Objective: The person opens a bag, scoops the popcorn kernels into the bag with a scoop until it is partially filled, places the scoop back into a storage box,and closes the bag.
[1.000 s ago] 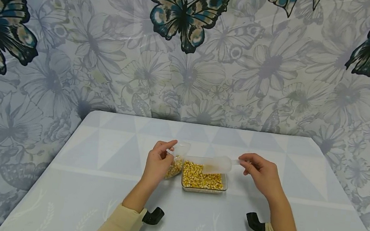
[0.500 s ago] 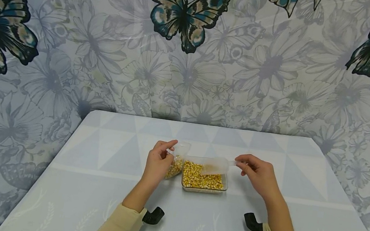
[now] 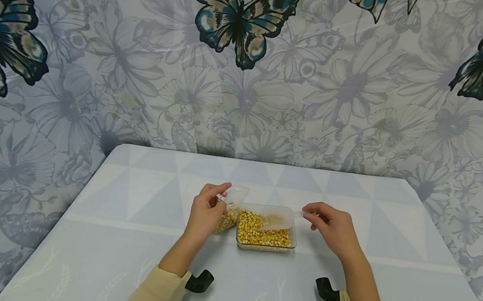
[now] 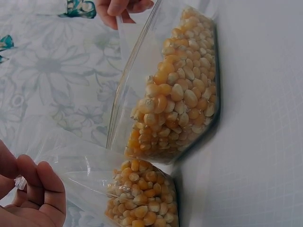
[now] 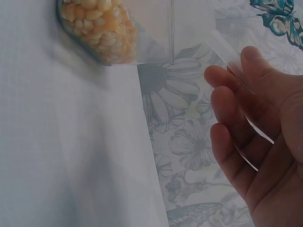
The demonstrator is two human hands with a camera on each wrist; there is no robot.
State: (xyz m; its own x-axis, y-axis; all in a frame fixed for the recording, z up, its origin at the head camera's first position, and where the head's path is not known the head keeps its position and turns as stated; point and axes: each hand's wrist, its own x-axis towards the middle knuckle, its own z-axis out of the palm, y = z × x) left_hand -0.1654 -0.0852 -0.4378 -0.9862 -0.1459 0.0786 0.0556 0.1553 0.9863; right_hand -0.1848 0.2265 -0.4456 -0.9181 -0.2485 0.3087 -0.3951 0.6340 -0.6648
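Observation:
A clear rectangular container (image 3: 264, 248) of yellow corn kernels (image 3: 251, 232) stands mid-table. In the head view, my right hand (image 3: 333, 227) pinches the handle of a translucent scoop (image 3: 277, 220), whose bowl lies over the kernels in the container's right part. The right wrist view shows thumb and index finger on that handle (image 5: 226, 51), the other fingers loosely bent. To the container's left, my left hand (image 3: 206, 212) holds the top of a clear plastic bag (image 4: 80, 165) with kernels at its bottom. The bag stands close against the container. Whether the scoop carries kernels is unclear.
A pale patterned cloth covers the table (image 3: 141, 249). Behind its far edge hangs a butterfly-and-flower backdrop (image 3: 248, 100). Black wrist pieces (image 3: 200, 281) stick out from both sleeves (image 3: 158, 292).
My right hand has shifted left and slightly down, and the scoop has gone with it, lower over the kernels. The left hand and the bag stay where they were.

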